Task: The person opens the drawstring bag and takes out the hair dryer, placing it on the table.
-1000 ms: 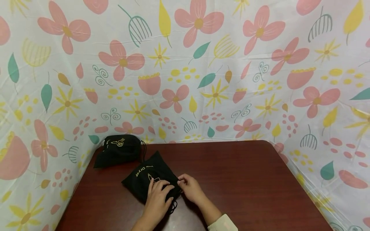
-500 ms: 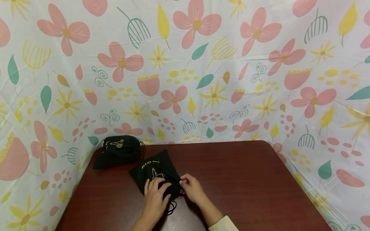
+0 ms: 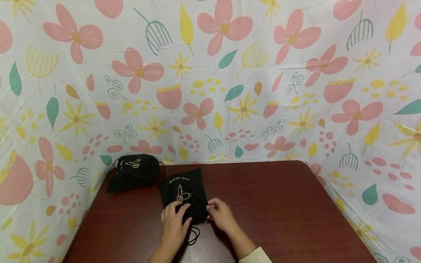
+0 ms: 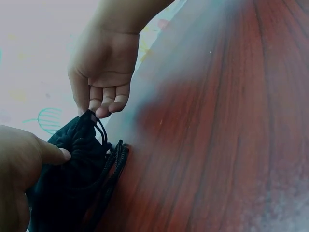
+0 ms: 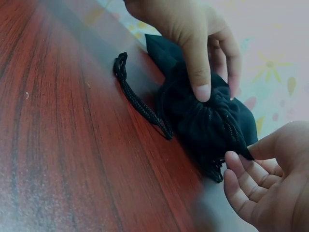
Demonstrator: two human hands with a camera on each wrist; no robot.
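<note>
A black drawstring bag (image 3: 181, 191), printed in gold with "Hair Dryer" and a dryer outline, lies on the table with its gathered mouth toward me. Across the near part of it my left hand (image 3: 173, 223) holds on, fingers over the top; in the right wrist view its thumb (image 5: 200, 79) presses by the puckered mouth. My right hand (image 3: 222, 215) pinches the right corner of the mouth between thumb and fingertips, plain in the right wrist view. A looped black cord (image 3: 194, 236) trails from the mouth onto the table. The bag's contents are hidden.
A second black drawstring bag (image 3: 136, 175), also with a gold print, stands at the table's far left corner. The brown wooden table (image 3: 269, 204) backs onto a flower-patterned cloth (image 3: 243, 91) that hangs behind and along both sides.
The bag has turned clockwise and shifted right, so its print now faces more upright. My left hand has slid slightly left; my right hand keeps its pinch and has moved a little right.
</note>
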